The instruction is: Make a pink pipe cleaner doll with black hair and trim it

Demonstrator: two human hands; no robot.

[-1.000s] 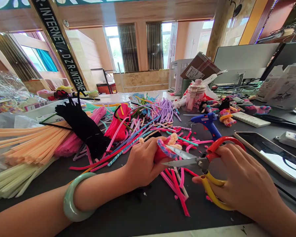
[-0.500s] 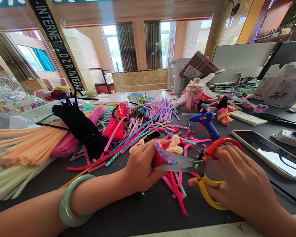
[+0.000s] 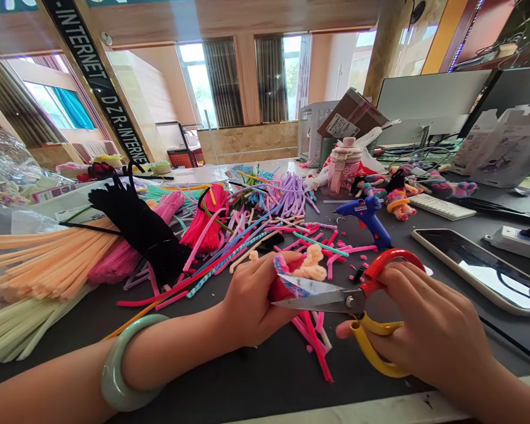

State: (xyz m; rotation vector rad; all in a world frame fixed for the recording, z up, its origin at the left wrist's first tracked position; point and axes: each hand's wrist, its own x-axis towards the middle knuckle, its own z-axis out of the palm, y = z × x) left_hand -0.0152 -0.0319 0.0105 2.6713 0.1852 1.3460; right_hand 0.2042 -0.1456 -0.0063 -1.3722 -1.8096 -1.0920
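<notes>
My left hand (image 3: pixel 254 300) is closed around a small pipe-cleaner figure (image 3: pixel 311 265) with peach fuzzy parts, a red body and a pink-and-blue twisted edge. Most of the figure's lower part is hidden by my fingers. My right hand (image 3: pixel 433 324) grips scissors (image 3: pixel 351 300) with one red and one yellow handle loop. The slightly parted blades lie against the figure's pink-and-blue edge, their tips close to my left fingers. Under the hands, red and pink pipe-cleaner pieces (image 3: pixel 315 347) lie on the dark mat.
A blue glue gun (image 3: pixel 368 218) lies behind the scissors, with a phone (image 3: pixel 486 265) to the right. Bundles of black (image 3: pixel 136 229), peach (image 3: pixel 62 259) and hot-pink pipe cleaners (image 3: pixel 207 221) spread across the left. A pink bottle (image 3: pixel 345 168) stands farther back.
The scissor blades have closed somewhat over the figure's edge, and the handles have shifted slightly. My left hand still holds the figure. The whole view has moved a little.
</notes>
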